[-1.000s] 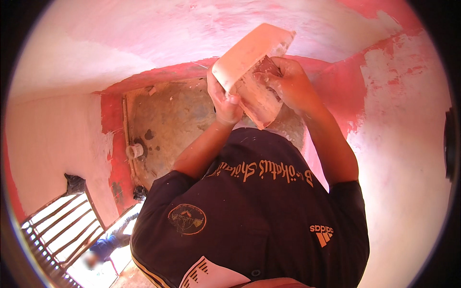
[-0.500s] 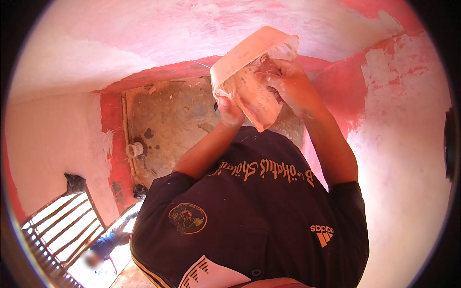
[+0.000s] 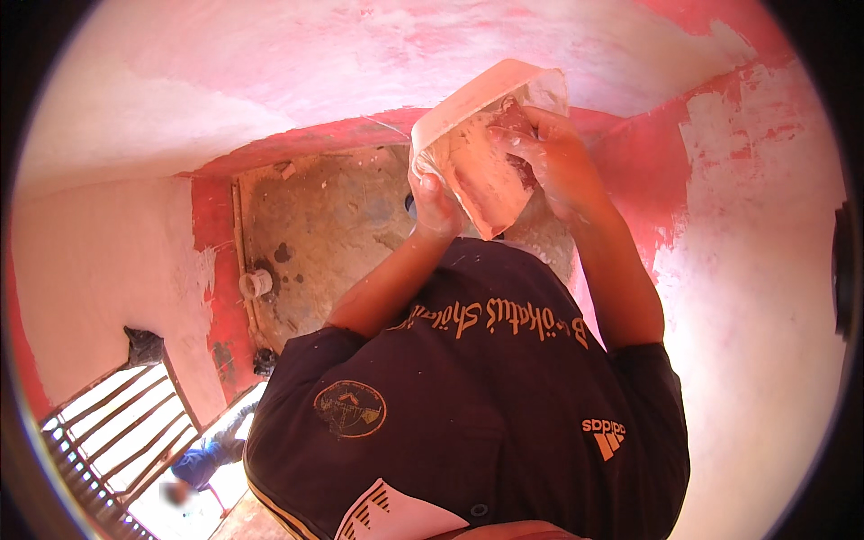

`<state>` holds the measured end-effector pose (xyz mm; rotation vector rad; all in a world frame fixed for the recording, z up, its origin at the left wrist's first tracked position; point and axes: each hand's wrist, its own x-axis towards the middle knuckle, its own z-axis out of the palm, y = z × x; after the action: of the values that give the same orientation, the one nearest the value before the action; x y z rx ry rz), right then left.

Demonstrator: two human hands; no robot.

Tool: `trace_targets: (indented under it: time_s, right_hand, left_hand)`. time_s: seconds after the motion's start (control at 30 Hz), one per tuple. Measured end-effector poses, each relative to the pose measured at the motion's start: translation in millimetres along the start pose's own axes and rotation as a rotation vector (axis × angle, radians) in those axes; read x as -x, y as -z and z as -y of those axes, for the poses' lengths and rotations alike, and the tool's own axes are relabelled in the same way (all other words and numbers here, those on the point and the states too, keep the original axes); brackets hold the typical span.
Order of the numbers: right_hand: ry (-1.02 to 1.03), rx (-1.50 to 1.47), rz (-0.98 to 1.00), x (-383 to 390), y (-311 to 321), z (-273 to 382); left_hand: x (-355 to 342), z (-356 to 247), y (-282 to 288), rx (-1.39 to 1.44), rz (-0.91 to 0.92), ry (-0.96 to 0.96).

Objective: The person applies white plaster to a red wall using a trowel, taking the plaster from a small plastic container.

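A pale, open plastic tub [image 3: 490, 184] with white smears inside is held up in front of my chest, its opening tilted toward me. My left hand [image 3: 438, 205] is closed on its left side, thumb over the rim. Inside the tub's right part, my right hand [image 3: 560, 162] is closed, with whitish smears on its fingers and wrist. Beside those fingers shows a dark reddish-brown piece [image 3: 515, 117]. Its kind is unclear, and the fingers partly hide it.
Patchy white and red-pink walls [image 3: 738, 171] surround me. Below lies a stained brown floor [image 3: 333, 207] with a small white bucket [image 3: 256, 284] by the left wall. At lower left are a barred opening [image 3: 117, 414] and another person in blue [image 3: 200, 463].
The tub and both hands have shifted slightly right in the picture. My right fingers have moved a little within the tub. The other person at lower left has changed posture slightly.
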<state>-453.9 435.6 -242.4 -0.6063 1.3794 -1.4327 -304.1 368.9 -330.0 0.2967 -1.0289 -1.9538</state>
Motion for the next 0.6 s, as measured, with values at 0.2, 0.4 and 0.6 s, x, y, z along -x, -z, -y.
trace_targets:
  time_s: [0.2, 0.4, 0.6]
  right_hand:
    - [0.000, 0.011, -0.032, -2.1, -2.1, 1.6]
    - [0.067, -0.035, -0.058, -10.1, -8.0, 2.2]
    - [0.013, -0.066, -0.096, -17.6, -12.6, 12.1]
  left_hand:
    - [-5.4, 5.4, 17.1, -0.066, -0.020, -0.045]
    - [-22.0, -4.3, 33.3, -0.005, -0.038, 0.019]
    - [-54.6, -25.8, 64.2, 0.176, -0.200, 0.138]
